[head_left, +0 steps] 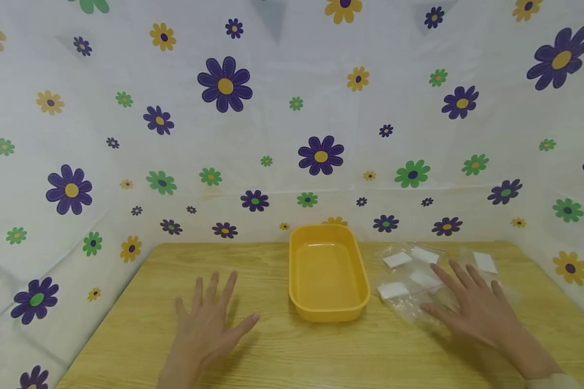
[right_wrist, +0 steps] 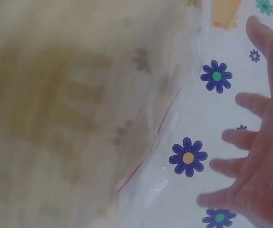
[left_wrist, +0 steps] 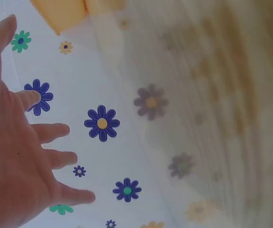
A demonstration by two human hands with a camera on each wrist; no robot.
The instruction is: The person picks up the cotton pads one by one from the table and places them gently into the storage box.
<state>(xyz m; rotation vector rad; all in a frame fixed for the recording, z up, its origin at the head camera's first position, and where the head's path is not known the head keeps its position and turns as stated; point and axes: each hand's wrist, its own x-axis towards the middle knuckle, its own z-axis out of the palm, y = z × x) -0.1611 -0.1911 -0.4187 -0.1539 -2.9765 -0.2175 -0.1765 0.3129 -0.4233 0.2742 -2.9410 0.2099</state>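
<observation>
My left hand (head_left: 204,324) hovers over the left part of the table, fingers spread and holding nothing; in the left wrist view the same hand (left_wrist: 22,147) shows its straight fingers. At the right, my right hand (head_left: 482,313) is spread above the near edge of some clear plastic bags (head_left: 409,308), overlapping them in the head view. White rectangular pieces (head_left: 397,260) show in or on these bags. In the right wrist view a bag with a red seal line (right_wrist: 151,152) lies beside the spread right hand (right_wrist: 255,147). Between the hands stands a yellow plastic tray (head_left: 329,313) with nothing in it.
The wood-grain table (head_left: 253,356) ends at the back and sides against a white flower-printed sheet (head_left: 272,124). The yellow tray stands near the table's back edge, with the bags close to its right side.
</observation>
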